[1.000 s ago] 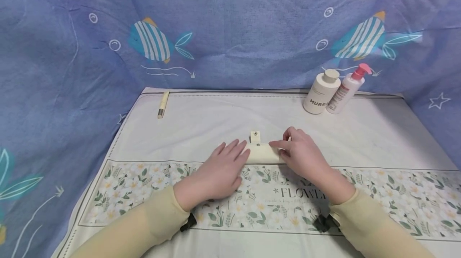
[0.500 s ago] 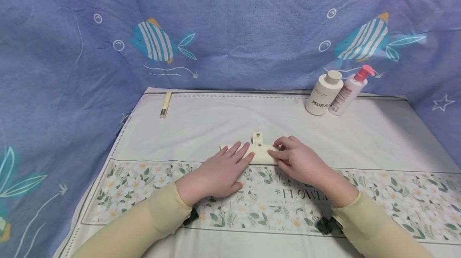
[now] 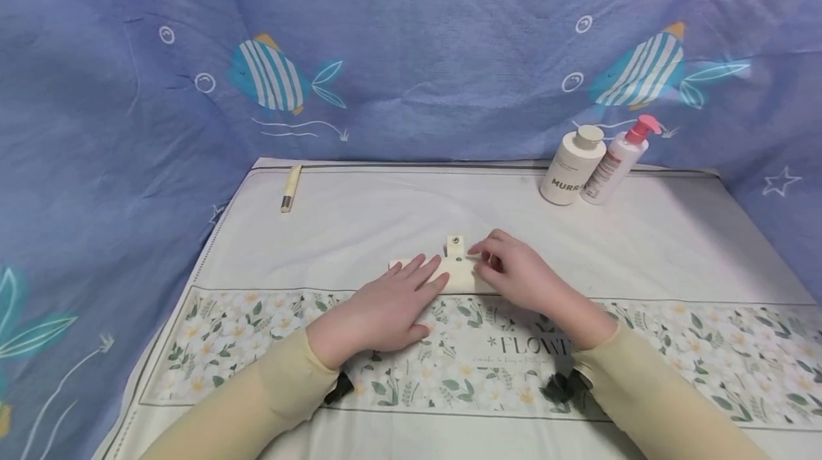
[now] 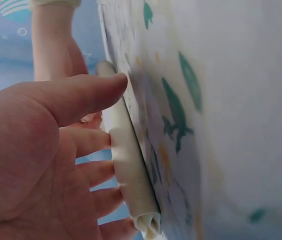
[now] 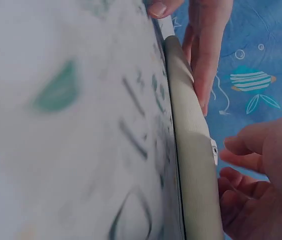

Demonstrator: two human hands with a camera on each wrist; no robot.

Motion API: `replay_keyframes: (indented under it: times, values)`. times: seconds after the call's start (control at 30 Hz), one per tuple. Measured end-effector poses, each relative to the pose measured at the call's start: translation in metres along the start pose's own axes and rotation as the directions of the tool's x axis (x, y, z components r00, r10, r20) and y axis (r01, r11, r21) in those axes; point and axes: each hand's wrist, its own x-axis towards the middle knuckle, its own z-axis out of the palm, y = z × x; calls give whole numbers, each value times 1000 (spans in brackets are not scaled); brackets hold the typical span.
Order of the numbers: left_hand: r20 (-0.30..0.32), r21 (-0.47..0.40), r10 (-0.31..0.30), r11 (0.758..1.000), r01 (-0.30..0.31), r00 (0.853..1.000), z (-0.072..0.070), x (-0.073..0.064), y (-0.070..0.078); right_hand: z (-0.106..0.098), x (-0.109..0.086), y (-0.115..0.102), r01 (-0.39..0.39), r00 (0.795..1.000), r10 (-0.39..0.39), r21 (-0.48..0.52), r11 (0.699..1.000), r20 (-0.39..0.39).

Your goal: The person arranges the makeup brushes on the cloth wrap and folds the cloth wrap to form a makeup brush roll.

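Note:
A cream soft case (image 3: 461, 277), rolled into a narrow tube, lies crosswise on the tablecloth. From its far side sticks out a short strap (image 3: 455, 246) with a metal snap, and a matching stud shows on the roll just below it. My left hand (image 3: 385, 307) lies with spread, straight fingers resting on the roll's left part. In the left wrist view those fingertips touch the roll (image 4: 131, 170), whose near end shows coiled layers. My right hand (image 3: 516, 271) hovers at the roll's right part, thumb and forefinger apart beside the strap. The right wrist view shows its fingers (image 5: 241, 145) near the snap, pinching nothing.
At the back right stand a white bottle (image 3: 571, 167) and a pump bottle (image 3: 616, 164) with a pink head. A small cream tube (image 3: 292, 189) lies at the back left. A blue fish-print curtain (image 3: 411, 53) hangs behind the table.
My right hand has slid left from the roll's right end toward the strap, its forefinger lifting off the roll. The left hand stays resting on the roll.

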Motion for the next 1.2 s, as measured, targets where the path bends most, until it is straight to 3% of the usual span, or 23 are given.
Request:
replay_keyframes:
  times: [0.13,0.27,0.43,0.7,0.87,1.07,1.2]
  values:
    - [-7,-60,19,998,-19,1000,0,-3,-5,4,21,0,-156,988,153,115,981,31]
    - [-9,-93,35,995,-36,999,0,-4,-7,5,34,4,-260,965,249,177,949,82]
    - [-7,-95,45,994,-46,999,1,-2,-6,6,39,10,-317,947,292,243,917,135]
    - [-17,-106,35,994,-37,999,0,-3,-9,8,41,12,-387,922,352,393,834,162]
    - [-52,-144,20,989,-27,998,1,-3,-12,9,41,13,-375,927,334,400,836,172]
    - [-103,-176,24,983,-42,994,1,-2,-17,9,40,15,-320,946,275,349,881,172]
    - [-162,-197,33,978,-66,986,2,0,-22,10,39,16,-292,954,246,346,892,173]
